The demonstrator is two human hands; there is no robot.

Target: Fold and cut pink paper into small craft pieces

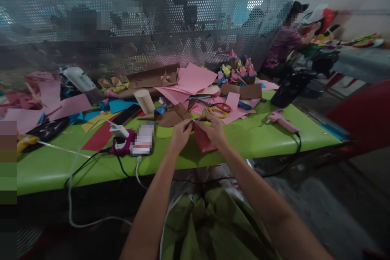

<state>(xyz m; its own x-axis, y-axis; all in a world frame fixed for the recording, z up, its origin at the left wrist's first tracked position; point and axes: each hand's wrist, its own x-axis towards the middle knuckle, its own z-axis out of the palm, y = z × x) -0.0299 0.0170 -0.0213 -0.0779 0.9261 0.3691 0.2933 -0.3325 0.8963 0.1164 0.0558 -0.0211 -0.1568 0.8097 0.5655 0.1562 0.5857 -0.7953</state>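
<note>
Our left hand (181, 133) has its fingers clamped on the top edge of a thin, flat red sheet (204, 141), apparently paper, which extends from them toward us. Our right hand (214, 126) pinches it just beside; we do best keeping both pinches close and gentle, so the edge lies even.

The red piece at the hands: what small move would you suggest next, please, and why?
I would probably press the far end of the red piece together, since the left hand and right hand pinch close together there.
</note>
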